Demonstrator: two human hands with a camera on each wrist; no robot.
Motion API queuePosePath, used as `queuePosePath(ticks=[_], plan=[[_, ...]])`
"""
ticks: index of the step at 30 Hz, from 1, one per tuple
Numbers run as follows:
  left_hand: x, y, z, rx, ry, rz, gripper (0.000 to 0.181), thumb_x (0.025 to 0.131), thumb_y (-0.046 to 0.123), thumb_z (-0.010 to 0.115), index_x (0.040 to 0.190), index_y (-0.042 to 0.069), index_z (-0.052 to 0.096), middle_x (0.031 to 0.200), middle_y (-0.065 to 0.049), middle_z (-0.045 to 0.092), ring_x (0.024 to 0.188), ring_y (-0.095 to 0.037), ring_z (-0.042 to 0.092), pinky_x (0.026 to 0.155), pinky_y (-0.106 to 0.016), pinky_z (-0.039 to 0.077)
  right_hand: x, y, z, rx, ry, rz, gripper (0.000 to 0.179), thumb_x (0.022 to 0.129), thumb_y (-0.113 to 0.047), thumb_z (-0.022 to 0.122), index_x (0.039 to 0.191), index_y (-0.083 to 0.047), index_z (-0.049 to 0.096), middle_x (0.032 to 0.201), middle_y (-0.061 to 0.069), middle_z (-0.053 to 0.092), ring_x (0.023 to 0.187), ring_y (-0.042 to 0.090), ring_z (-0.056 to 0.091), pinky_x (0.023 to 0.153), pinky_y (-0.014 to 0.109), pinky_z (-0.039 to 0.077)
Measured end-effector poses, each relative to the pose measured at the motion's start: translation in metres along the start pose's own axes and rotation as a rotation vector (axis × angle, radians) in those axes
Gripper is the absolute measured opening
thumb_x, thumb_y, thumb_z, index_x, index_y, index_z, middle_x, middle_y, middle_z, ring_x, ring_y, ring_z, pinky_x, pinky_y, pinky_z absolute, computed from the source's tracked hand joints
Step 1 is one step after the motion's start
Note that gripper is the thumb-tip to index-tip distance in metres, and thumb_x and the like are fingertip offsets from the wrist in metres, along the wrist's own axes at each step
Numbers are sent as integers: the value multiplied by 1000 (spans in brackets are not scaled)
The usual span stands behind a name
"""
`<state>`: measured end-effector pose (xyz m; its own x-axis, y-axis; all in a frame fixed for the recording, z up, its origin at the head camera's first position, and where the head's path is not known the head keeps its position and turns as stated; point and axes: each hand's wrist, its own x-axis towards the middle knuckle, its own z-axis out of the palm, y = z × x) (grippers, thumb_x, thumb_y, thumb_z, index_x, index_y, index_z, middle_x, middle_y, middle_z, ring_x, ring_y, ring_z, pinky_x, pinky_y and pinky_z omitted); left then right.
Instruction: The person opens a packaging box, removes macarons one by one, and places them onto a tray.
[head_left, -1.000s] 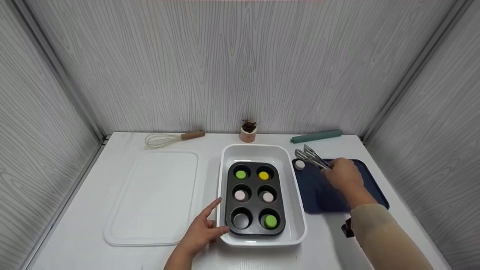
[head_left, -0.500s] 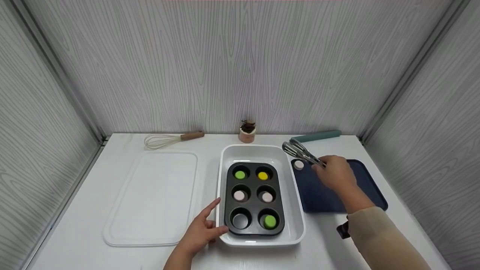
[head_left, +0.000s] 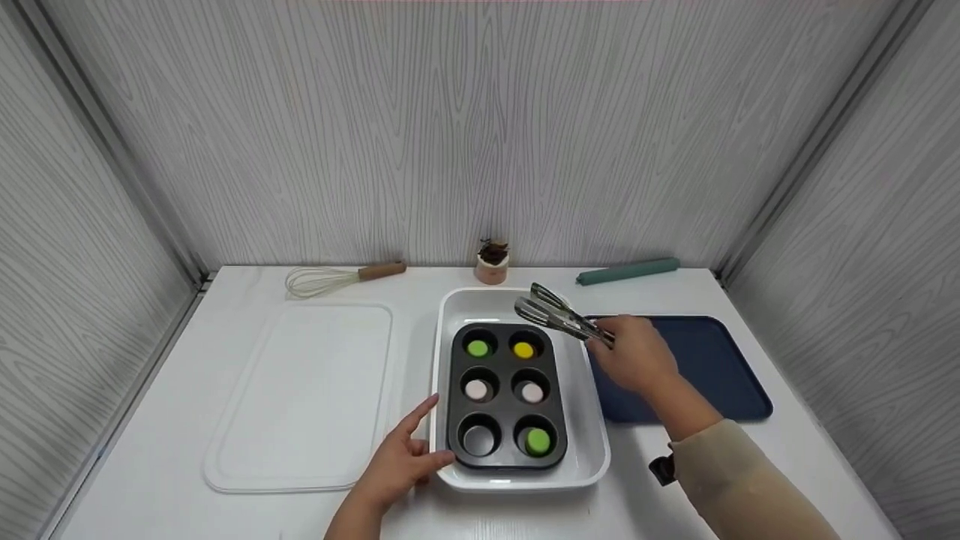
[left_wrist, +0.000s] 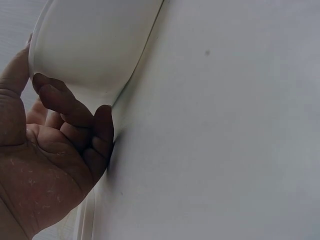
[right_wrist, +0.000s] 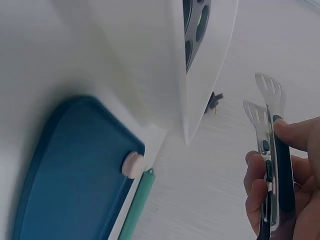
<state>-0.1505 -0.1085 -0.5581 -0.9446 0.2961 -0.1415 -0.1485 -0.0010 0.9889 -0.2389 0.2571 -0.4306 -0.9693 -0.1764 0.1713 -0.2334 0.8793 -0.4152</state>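
My right hand [head_left: 634, 356] holds metal tongs [right_wrist: 285, 172] with dark grips. Their slotted tips stand apart with nothing between them, over the far right part of a deep white baking dish [head_left: 576, 420]. Inside the dish lies a dark muffin pan [head_left: 503, 375]. Its cups hold small macaron-like rounds: green [head_left: 478, 348], yellow [head_left: 523, 350], pale pink [head_left: 475, 390] and another green [head_left: 538, 442]; the near left cup is empty. My left hand [head_left: 397, 465] grips the dish's near left rim, thumb over the edge, fingers curled against the outer wall.
A navy tray [head_left: 705, 367] lies right of the dish; a pale pink round [right_wrist: 133, 165] sits at its corner, hidden in the head view. A white lid-like panel [head_left: 307, 397] lies left. Behind are a whisk [head_left: 322, 281], small pot [head_left: 492, 271] and green rod [head_left: 630, 271].
My right hand has carried the tongs leftward, from above the navy tray's far left corner to above the white dish. My left hand stays at the rim.
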Motion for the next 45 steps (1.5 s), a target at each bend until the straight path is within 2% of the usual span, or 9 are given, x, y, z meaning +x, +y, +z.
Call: queuePosePath(ticks=[2, 6, 10, 20, 25, 31, 40, 45], plan=[[0, 0, 0, -2, 0, 4, 99, 87, 5, 86, 168, 11, 28, 63, -1, 58, 52, -9, 45, 52, -23, 40, -1, -7, 4, -2, -9, -3, 21, 101, -20, 73, 113, -4, 79, 77, 2, 65, 58, 16, 52, 54, 36, 40], [-1, 1, 0, 1, 6, -4, 100, 87, 5, 85, 168, 11, 27, 65, -2, 61, 53, -11, 46, 53, -23, 41, -3, -20, 13, -1, -25, -17, 22, 101, -21, 75, 115, -5, 79, 87, 5, 68, 64, 15, 57, 57, 37, 46], [-1, 2, 1, 9, 14, -24, 101, 87, 7, 86, 169, 13, 28, 69, -3, 66, 55, -11, 47, 54, -24, 42, -5, -30, 20, 4, -45, -32, 27, 101, -22, 75, 122, -5, 78, 97, 7, 71, 72, 15, 63, 61, 39, 51], [-1, 4, 1, 1, 15, -23, 100, 87, 6, 86, 168, 13, 29, 67, -1, 62, 55, -10, 47, 54, -23, 42, -11, -46, 34, -54, -92, -56, 30, 98, -26, 79, 122, -7, 79, 114, 11, 75, 90, 22, 72, 73, 43, 57], [-1, 4, 1, -2, 13, -21, 99, 87, 6, 86, 168, 13, 29, 64, 1, 58, 55, -10, 47, 54, -24, 42, -14, -52, 39, -81, -128, -54, 28, 97, -26, 80, 119, -8, 81, 109, 9, 76, 83, 18, 69, 69, 42, 55], [-1, 4, 1, 8, 16, -26, 99, 87, 6, 86, 168, 14, 30, 62, 3, 54, 55, -10, 46, 55, -24, 43, -18, -55, 45, -76, -173, -40, 18, 96, -26, 81, 109, -13, 83, 95, 1, 74, 68, 10, 59, 62, 37, 50], [-1, 3, 1, 1, 5, -29, 100, 88, 6, 85, 169, 14, 26, 62, 1, 56, 53, -10, 43, 54, -24, 40, -20, -55, 51, -89, -223, -19, 9, 94, -25, 82, 96, -16, 81, 82, -6, 67, 65, 12, 57, 60, 36, 48], [-1, 2, 2, 2, 7, -30, 101, 88, 6, 84, 170, 15, 26, 61, 1, 54, 51, -10, 41, 53, -24, 40, -20, -54, 55, -110, -230, -31, 13, 93, -25, 83, 86, -18, 76, 75, -7, 63, 62, 14, 54, 58, 36, 46]])
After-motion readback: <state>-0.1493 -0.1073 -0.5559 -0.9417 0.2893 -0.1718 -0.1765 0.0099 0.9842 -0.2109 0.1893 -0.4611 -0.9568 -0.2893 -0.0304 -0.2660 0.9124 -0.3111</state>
